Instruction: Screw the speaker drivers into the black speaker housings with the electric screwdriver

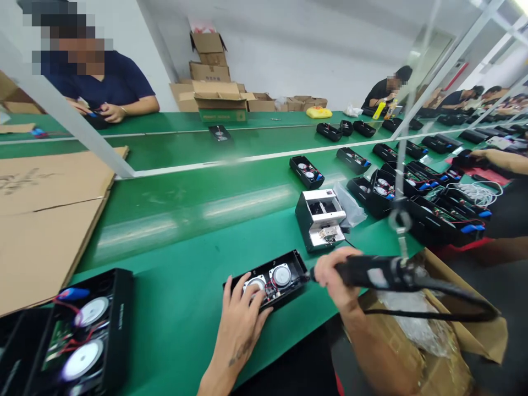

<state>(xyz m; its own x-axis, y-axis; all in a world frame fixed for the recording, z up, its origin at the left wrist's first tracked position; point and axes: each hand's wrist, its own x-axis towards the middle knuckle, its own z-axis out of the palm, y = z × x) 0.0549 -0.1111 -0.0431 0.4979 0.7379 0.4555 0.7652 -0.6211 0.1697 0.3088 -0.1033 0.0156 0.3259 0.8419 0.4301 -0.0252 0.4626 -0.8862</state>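
In front of me on the green bench lies a long black speaker case (295,264), its open side up, with two round white-faced speakers (282,275) and red wires inside. My left hand (241,308) holds the case at its left end, fingers partly covering one speaker. My right hand (340,275) is wrapped around a black electric screwdriver (373,272), held nearly level. Its tip points left at the right end wall of the case; whether it touches a screw I cannot tell. A cable trails from the screwdriver's back end, and a hanging line meets it from above.
Just beyond the case stands a silver-and-black screw feeder (322,220) beside a clear plastic bag (350,206). More speaker cases sit at left (119,324) and right (445,220). Flat cardboard (49,220) lies at left; an open carton (466,308) is at lower right. Other people sit along the bench.
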